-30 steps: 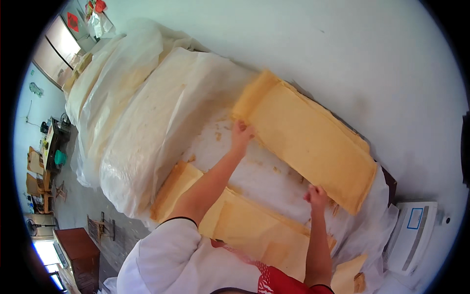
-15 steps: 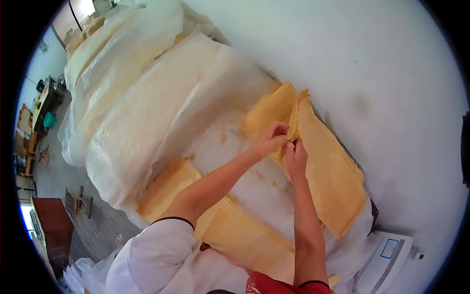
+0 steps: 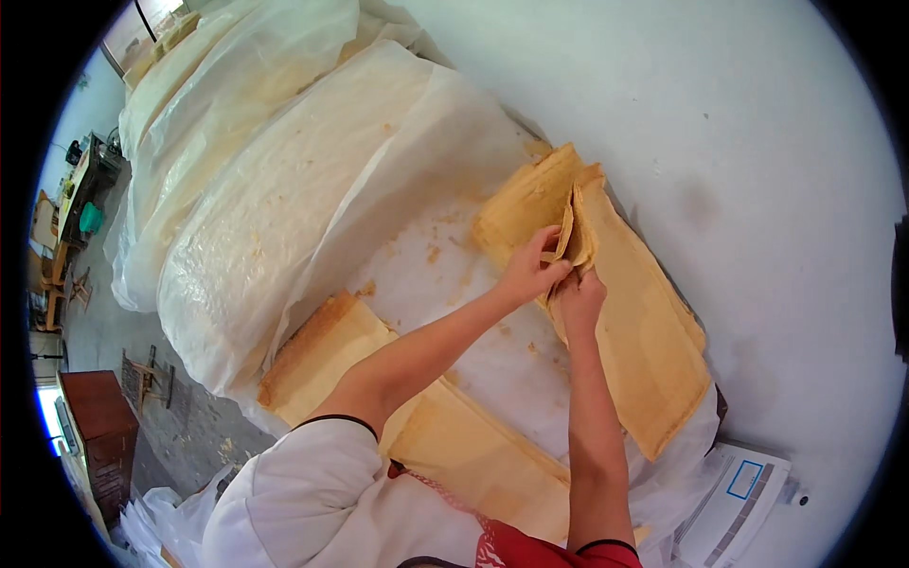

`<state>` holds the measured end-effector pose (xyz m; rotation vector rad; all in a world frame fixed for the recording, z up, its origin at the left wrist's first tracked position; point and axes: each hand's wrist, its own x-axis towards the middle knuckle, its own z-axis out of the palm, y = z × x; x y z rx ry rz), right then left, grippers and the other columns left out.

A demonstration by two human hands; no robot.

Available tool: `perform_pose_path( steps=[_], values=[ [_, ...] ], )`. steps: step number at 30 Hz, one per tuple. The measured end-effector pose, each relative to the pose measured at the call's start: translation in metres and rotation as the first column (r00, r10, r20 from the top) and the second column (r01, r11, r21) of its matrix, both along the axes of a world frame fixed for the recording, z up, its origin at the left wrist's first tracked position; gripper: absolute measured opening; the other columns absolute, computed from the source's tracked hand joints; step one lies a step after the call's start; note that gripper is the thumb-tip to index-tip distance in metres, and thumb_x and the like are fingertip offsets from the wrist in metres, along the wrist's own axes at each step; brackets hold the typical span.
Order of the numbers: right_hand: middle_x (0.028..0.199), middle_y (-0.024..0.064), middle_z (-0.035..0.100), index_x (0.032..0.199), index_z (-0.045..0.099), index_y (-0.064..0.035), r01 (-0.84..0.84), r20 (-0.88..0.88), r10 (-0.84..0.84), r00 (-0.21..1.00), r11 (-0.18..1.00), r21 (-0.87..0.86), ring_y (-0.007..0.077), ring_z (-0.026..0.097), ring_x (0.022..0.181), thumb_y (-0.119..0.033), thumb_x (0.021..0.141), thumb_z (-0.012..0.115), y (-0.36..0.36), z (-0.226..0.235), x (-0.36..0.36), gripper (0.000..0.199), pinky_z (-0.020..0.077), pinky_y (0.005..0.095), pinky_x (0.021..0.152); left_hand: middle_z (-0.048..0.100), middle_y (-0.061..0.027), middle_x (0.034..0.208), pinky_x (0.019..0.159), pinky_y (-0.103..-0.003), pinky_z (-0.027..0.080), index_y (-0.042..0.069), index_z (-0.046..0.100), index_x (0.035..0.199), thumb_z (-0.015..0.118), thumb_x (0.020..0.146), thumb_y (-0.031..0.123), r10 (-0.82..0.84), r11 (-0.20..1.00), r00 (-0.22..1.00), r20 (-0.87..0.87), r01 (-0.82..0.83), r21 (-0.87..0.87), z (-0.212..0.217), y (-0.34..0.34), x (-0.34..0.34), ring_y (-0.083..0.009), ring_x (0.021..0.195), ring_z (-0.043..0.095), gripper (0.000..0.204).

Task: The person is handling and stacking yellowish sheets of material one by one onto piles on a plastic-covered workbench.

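A stack of thin, brittle-looking yellow-tan sheets (image 3: 644, 331) lies along the wall on the right. At its left edge my left hand (image 3: 533, 272) pinches a raised sheet edge between thumb and fingers. Right beside it my right hand (image 3: 579, 301) is closed on the lower part of the same folded edges (image 3: 581, 232); its fingertips are partly hidden. A gap shows between the raised layers. Behind my hands a second part of the sheets (image 3: 521, 204) lies flat. Closer to me, partly under my left forearm, rests another stack of similar sheets (image 3: 483, 445).
White plastic film (image 3: 417, 275) with yellow crumbs covers the surface between the stacks. Large film-wrapped piles (image 3: 284, 180) rise at the back left. A white wall (image 3: 739, 170) borders the right side. A white box (image 3: 729, 502) stands at lower right, a brown cabinet (image 3: 99, 435) at far left.
The pinched sheet edges have spread apart, opening a gap between layers. My left hand has shifted slightly, and my right hand has turned and moved a little right. The view has tilted slightly.
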<state>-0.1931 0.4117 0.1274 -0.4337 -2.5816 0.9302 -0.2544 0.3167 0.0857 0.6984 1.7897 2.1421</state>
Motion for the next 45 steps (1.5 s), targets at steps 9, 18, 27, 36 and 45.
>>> perform_pose_path(
  steps=[9,18,27,36,45],
  values=[
    [0.081,0.0064,0.062,0.098,0.057,0.0026,0.185,0.13,-0.17,0.977,0.977,-0.111,0.0145,0.055,0.071,-0.007,0.081,0.054,0.037,-0.006,0.012,0.02,0.0437,0.027,0.067,0.059,-0.0179,0.086,0.069,-0.037,0.046,0.005,0.039,0.118,0.057,0.079,0.018,0.324,0.93,0.921,-0.216,-0.352,-0.106,-0.026,0.013,0.006,-0.0314,0.081,0.058,0.045],
    [0.083,0.002,0.057,0.095,0.056,0.0017,0.125,-0.312,-0.491,0.813,0.671,-0.731,0.0109,0.051,0.065,-0.007,0.077,0.057,0.111,0.062,0.058,0.02,0.0393,0.0248,0.053,0.059,-0.015,0.079,0.064,-0.035,0.044,0.002,0.05,0.103,0.054,0.079,0.015,0.328,0.944,0.817,0.473,-0.26,-0.205,-0.051,0.016,-0.007,-0.0241,0.076,0.058,0.027],
    [0.106,0.0128,0.054,0.111,0.047,0.0054,-0.013,-0.528,-0.551,0.646,0.683,-0.73,0.0229,0.054,0.095,-0.01,0.084,0.05,0.17,0.166,0.137,0.031,0.0467,0.0355,0.082,0.048,-0.0117,0.114,0.084,-0.035,0.039,0.0,0.039,0.119,0.057,0.077,0.014,0.436,0.894,0.827,0.355,-0.443,-0.065,-0.012,0.001,-0.003,-0.0217,0.102,0.046,0.048],
    [0.087,0.0056,0.059,0.101,0.053,-0.001,-0.056,-0.267,-0.068,0.961,0.9,-0.433,0.0119,0.055,0.075,-0.017,0.081,0.054,0.024,0.103,0.081,0.026,0.045,0.0255,0.067,0.04,-0.0132,0.124,0.094,-0.041,0.037,0.005,0.03,0.128,0.064,0.075,0.033,-0.139,0.967,0.985,0.106,0.112,0.227,0.01,0.072,0.101,-0.0293,0.117,0.039,0.069],
    [0.109,0.0118,0.056,0.113,0.05,-0.0043,-0.111,-0.074,0.131,0.989,0.968,0.227,0.0302,0.051,0.103,-0.015,0.075,0.056,-0.011,-0.065,0.171,0.039,0.0377,0.0405,0.09,0.05,-0.0121,0.113,0.082,-0.042,0.047,0.004,0.041,0.118,0.048,0.086,0.025,-0.235,0.963,0.501,0.833,0.007,0.268,0.016,0.039,0.042,-0.0257,0.104,0.05,0.039]
  ],
)
